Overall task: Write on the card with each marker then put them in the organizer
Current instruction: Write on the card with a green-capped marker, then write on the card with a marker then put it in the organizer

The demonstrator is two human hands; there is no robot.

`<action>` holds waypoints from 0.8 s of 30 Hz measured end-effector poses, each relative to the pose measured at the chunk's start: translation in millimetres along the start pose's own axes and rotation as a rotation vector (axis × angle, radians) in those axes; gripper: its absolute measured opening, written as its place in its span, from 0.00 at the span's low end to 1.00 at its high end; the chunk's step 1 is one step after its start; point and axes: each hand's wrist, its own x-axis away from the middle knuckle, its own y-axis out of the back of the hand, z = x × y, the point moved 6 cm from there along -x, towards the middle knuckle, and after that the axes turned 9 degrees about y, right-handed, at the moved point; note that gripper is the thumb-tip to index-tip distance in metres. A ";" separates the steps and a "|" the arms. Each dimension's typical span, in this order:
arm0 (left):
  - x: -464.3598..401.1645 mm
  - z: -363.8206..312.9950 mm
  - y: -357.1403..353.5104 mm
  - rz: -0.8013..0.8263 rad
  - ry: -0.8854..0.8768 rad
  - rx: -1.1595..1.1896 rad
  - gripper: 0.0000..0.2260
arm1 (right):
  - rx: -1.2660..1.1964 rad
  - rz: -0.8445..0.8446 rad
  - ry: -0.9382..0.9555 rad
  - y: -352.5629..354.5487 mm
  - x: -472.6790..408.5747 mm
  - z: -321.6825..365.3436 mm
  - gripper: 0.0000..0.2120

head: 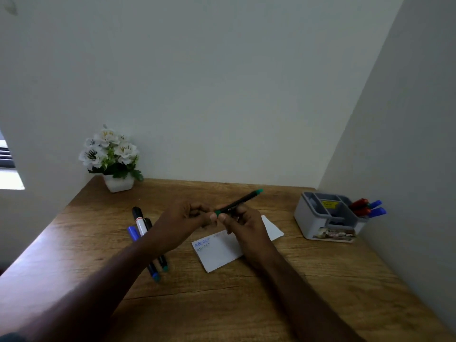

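Several red and blue markers (367,208) in the grey organizer (311,218).

Wooden desk (320,292) in a dim corner of pale walls (222,82); bright window (9,178) at left.

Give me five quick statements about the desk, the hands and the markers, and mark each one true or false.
1. Both hands hold the green marker above the card. True: the left hand and right hand meet at its near end.
2. The card is still blank. False: blue letters show at its left end.
3. The organizer already holds red and blue markers. True: they stick out of its right side.
4. The markers on the desk lie to the right of the card. False: they lie to its left, partly under the left forearm.
5. The flower pot stands beside the organizer. False: it stands in the far left corner, the organizer at the right.
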 end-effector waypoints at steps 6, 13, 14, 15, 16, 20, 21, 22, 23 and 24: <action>-7.7 -1.2 -0.5 -0.176 0.040 -0.153 0.05 | -0.022 -0.258 0.014 34.8 -9.6 -5.0 0.09; -40.5 -30.0 -60.6 0.024 -0.092 -0.331 0.06 | 0.616 -0.358 0.235 114.2 2.6 34.7 0.10; -46.4 -34.1 -71.6 0.049 -0.110 -0.344 0.06 | 0.669 -0.397 0.238 132.4 7.2 44.3 0.08; -51.8 -38.3 -82.6 0.074 -0.126 -0.359 0.06 | 0.705 -0.442 0.234 152.1 11.5 54.2 0.07; -56.6 -42.8 -92.8 0.094 -0.140 -0.378 0.06 | 0.732 -0.485 0.230 172.4 15.6 64.1 0.05; -72.0 -60.5 -125.9 0.126 -0.213 -0.431 0.07 | 0.854 -0.524 0.171 233.5 26.2 95.1 0.01; -74.6 -63.5 -131.8 0.121 -0.222 -0.447 0.07 | 0.869 -0.503 0.143 241.3 26.5 97.5 0.01; -77.5 -65.7 -137.1 0.119 -0.224 -0.456 0.08 | 0.883 -0.478 0.116 246.9 26.1 97.7 0.01; -80.2 -66.9 -141.6 0.121 -0.224 -0.455 0.08 | 0.898 -0.450 0.095 250.0 25.4 96.7 0.01; -82.4 -67.0 -145.3 0.129 -0.220 -0.452 0.08 | 0.911 -0.423 0.082 251.3 24.3 94.6 0.02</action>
